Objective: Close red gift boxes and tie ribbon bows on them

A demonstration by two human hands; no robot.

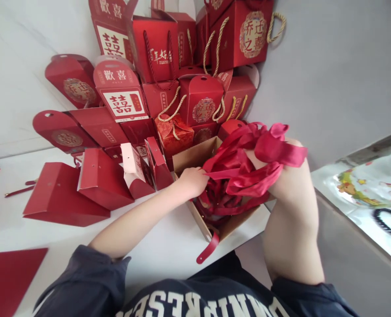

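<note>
Over the brown carton (195, 155), at nine o'clock of its opening, the left hand (195, 181) appears to pinch one strand of the red ribbons (251, 178). Near one o'clock, the right hand (255, 159) is mostly covered by them, so whether it grips cannot be told. These ribbons form one tangled bundle, partly inside the carton and partly over the right hand; its strands cannot be counted. It should be light, soft and slippery, not fragile, and probably is best held by a thick gathered part, since single loops may slide away. One red strap (208, 250) passes the rim between six and seven o'clock. Further out, four closed boxes (106, 180) stand toward nine, one small patterned box (178, 133) toward ten, then many stacked gift boxes (200, 92) toward eleven, overlapping too much for counting.
</note>
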